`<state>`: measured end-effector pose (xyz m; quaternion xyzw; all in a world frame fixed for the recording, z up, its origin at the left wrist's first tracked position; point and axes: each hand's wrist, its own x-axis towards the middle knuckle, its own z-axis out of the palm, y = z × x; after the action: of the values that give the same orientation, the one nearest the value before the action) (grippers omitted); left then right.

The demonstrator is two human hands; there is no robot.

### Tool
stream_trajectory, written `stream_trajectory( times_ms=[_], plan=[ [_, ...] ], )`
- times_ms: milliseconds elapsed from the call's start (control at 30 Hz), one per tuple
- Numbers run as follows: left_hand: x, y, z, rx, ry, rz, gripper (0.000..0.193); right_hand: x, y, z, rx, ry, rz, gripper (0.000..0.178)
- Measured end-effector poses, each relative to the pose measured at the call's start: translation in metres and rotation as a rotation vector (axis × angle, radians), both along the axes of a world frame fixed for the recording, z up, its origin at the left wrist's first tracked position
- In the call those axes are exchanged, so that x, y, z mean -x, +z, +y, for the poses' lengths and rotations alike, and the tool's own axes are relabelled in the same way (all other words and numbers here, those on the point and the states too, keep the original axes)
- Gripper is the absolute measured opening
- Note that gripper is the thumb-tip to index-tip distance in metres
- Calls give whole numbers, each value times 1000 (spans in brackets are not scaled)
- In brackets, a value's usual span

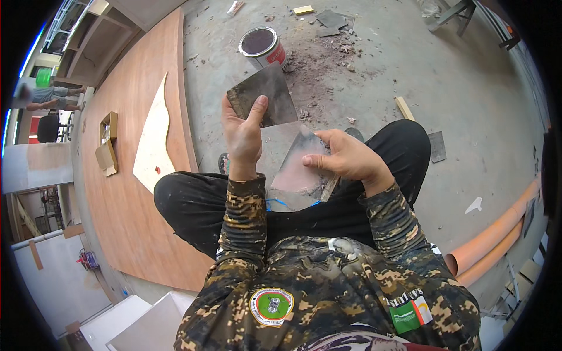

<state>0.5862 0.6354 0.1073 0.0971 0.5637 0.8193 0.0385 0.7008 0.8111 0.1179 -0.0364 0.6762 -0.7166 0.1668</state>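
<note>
My left hand (pixel 244 137) holds up a dark grey flat scraper blade (pixel 274 90), thumb on its face and fingers behind it. A rough brown strip runs along the blade's left edge. Lower and to the right, my right hand (pixel 354 157) grips a second scraper blade (pixel 293 171), its thumb lying across the face. That blade is smeared pale pink, and a wooden strip shows at its lower right edge. The two blades are close together above my crossed legs; whether they touch I cannot tell. Behind the left blade stands a paint can (pixel 275 57) with dark contents.
Reddish-brown crumbs (pixel 319 73) litter the floor beside the can, with dark flat pieces (pixel 332 20) farther back. A large wooden board (pixel 126 225) lies left, bearing a cream curved panel (pixel 153 140) and a cardboard box (pixel 108 158). Orange pipes (pixel 497 228) lie right. Another person (pixel 52 96) is far left.
</note>
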Motion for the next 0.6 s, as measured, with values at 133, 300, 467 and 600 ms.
stream_trajectory(
  times_ms=[133,300,467,600],
  plan=[
    [-2,2,-1,-22,-73,-33,35,4,-12,-4,167,3,-52,41],
    [1,4,-6,-74,-86,-36,35,25,-13,29,577,-779,-216,36],
    [5,6,-10,-15,-16,21,35,15,-13,8,582,-471,-255,39],
    [6,3,-10,-27,-8,17,34,13,-21,-11,448,-364,-212,27]
  ],
)
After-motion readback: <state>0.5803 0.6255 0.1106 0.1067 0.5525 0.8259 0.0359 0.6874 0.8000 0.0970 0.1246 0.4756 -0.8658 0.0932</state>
